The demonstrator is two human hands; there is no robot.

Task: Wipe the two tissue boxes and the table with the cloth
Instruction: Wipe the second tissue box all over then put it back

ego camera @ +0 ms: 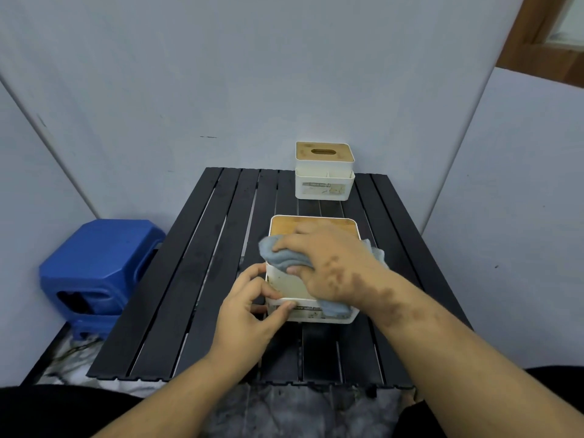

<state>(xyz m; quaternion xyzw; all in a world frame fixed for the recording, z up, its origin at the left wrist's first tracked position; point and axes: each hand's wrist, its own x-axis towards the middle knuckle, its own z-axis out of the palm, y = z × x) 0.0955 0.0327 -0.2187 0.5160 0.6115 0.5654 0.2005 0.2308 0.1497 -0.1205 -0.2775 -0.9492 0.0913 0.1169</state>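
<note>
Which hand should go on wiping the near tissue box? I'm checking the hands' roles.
Probably the right hand: it already grips the cloth on the near tissue box, while the left hand steadies its corner.

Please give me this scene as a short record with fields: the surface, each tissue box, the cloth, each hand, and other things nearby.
surface: black slatted table
near tissue box: white, wooden lid, close to the person, partly covered by the cloth
far tissue box: white, wooden lid with slot, at the far edge, untouched
cloth: grey-blue, bunched, draped over the near box
right hand: grips the cloth on the near box
left hand: holds the near box at its left corner
nearby: blue stool, left of the table
</note>
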